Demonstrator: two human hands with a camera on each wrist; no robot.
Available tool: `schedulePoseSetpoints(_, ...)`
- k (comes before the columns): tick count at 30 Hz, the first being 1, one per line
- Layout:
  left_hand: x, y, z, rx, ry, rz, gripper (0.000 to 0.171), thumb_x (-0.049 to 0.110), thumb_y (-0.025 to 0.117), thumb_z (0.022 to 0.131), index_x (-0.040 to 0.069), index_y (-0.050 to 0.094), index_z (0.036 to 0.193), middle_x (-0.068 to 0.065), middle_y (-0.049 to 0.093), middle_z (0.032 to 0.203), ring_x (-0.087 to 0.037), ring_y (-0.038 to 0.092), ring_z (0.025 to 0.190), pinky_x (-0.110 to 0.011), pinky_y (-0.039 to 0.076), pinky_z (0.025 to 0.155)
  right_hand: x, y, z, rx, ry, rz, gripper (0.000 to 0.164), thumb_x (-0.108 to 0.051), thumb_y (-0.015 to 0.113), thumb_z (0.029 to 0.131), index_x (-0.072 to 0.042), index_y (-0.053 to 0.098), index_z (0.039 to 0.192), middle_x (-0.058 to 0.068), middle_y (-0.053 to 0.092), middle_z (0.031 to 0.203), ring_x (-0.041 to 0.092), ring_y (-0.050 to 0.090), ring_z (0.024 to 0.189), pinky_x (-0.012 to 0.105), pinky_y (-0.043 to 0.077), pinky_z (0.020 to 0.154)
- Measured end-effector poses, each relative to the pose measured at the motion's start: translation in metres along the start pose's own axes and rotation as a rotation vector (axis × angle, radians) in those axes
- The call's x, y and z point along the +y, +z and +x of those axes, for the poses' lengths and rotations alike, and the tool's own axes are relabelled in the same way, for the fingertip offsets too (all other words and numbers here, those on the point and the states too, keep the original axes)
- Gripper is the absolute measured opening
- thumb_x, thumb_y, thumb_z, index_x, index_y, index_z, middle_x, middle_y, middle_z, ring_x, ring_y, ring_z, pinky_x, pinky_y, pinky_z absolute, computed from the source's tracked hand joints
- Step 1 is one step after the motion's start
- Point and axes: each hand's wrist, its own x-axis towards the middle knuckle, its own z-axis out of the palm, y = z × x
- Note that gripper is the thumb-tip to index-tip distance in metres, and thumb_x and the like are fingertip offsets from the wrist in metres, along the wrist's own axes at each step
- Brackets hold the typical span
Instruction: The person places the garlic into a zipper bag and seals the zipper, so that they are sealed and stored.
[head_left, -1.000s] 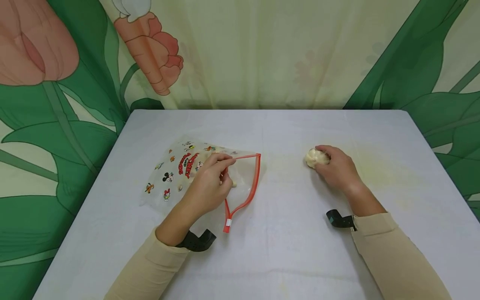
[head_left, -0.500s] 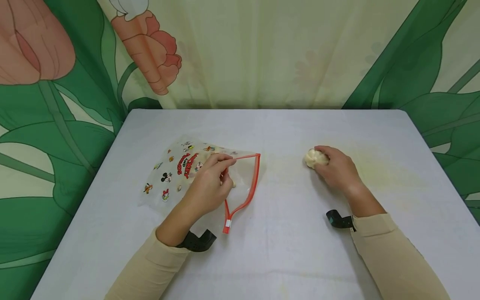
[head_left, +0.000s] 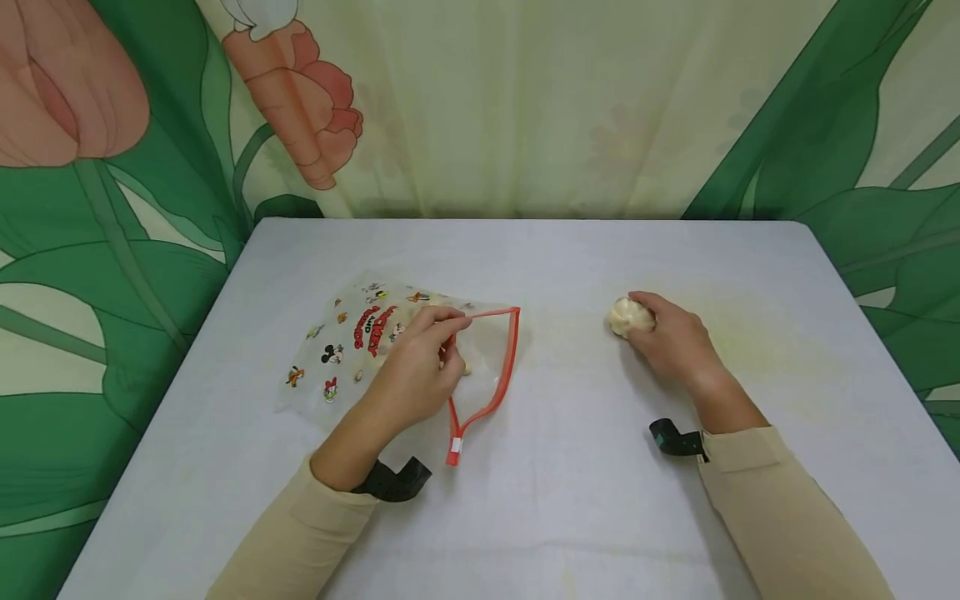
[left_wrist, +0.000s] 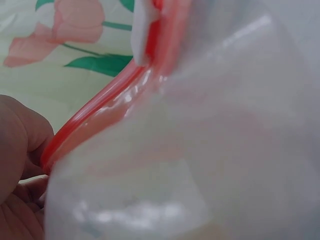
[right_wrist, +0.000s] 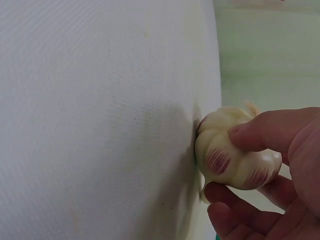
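Note:
On the left half of the table lies a clear zip bag with cartoon prints and a red zip edge. My left hand pinches the upper red rim of its mouth, which gapes to the right. In the left wrist view the red zip edge runs to those fingers, and the cloudy plastic fills much of the picture. Something pale shows inside the bag, mostly hidden by the hand. To the right, my right hand grips a garlic bulb. Purple streaks mark the garlic bulb in the right wrist view, low at the tabletop.
A white cloth covers the table. Behind it hangs a curtain printed with flowers and leaves. A white slider sits at the near end of the bag's zip. Black wrist mounts stick out below both hands.
Nearly nothing differs. The head view has shifted very slightly, while both hands keep their hold on the bag's rim and the garlic bulb.

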Motion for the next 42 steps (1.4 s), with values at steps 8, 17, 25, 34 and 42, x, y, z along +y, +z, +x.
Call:
schedulePoseSetpoints(8, -0.003, -0.001, 0.0, 0.015, 0.006, 0.007, 0.037, -0.003, 0.058, 0.089, -0.005, 0.067, 0.125, -0.013, 0.059, 0.127, -0.02, 0.06, 0.096, -0.028, 0.056, 0.075, -0.002, 0.005, 0.005, 0.002, -0.015, 0.045, 0.062, -0.007, 0.058, 0.088, 0.002, 0.043, 0.147, 0.031, 0.044, 0.144, 0.043, 0.047, 0.118, 0.058, 0.038, 0.095)
schedulePoseSetpoints(17, -0.004, -0.001, 0.0, 0.016, 0.015, 0.012, 0.036, -0.003, 0.06, 0.089, -0.006, 0.067, 0.124, -0.014, 0.058, 0.127, -0.022, 0.061, 0.099, -0.028, 0.056, 0.076, -0.014, 0.008, -0.006, 0.013, -0.006, 0.082, 0.063, -0.016, 0.059, 0.089, -0.002, 0.042, 0.148, 0.027, 0.05, 0.141, 0.041, 0.051, 0.115, 0.056, 0.041, 0.091)
schedulePoseSetpoints(25, -0.004, -0.001, 0.001, 0.014, 0.004, 0.008, 0.037, -0.003, 0.06, 0.089, -0.006, 0.067, 0.125, -0.014, 0.058, 0.127, -0.02, 0.061, 0.096, -0.028, 0.057, 0.077, -0.045, 0.012, -0.024, 0.008, -0.109, 0.197, 0.06, -0.017, 0.065, 0.087, -0.009, 0.051, 0.144, 0.017, 0.061, 0.124, 0.031, 0.061, 0.103, 0.041, 0.049, 0.079)
schedulePoseSetpoints(34, -0.002, -0.002, 0.002, 0.012, 0.007, 0.005, 0.037, -0.003, 0.058, 0.089, -0.006, 0.066, 0.125, -0.014, 0.059, 0.127, -0.021, 0.061, 0.094, -0.029, 0.057, 0.077, -0.065, 0.025, -0.035, -0.016, -0.234, 0.272, 0.059, -0.008, 0.068, 0.084, -0.006, 0.054, 0.14, 0.014, 0.057, 0.126, 0.028, 0.065, 0.096, 0.04, 0.054, 0.079)
schedulePoseSetpoints(42, 0.0, -0.003, 0.001, 0.01, -0.014, 0.027, 0.037, -0.002, 0.06, 0.089, -0.004, 0.067, 0.126, -0.013, 0.059, 0.128, -0.02, 0.061, 0.097, -0.028, 0.057, 0.077, -0.078, 0.038, -0.041, -0.052, -0.301, 0.338, 0.055, -0.004, 0.071, 0.081, -0.003, 0.055, 0.133, 0.015, 0.052, 0.123, 0.028, 0.067, 0.095, 0.038, 0.057, 0.079)
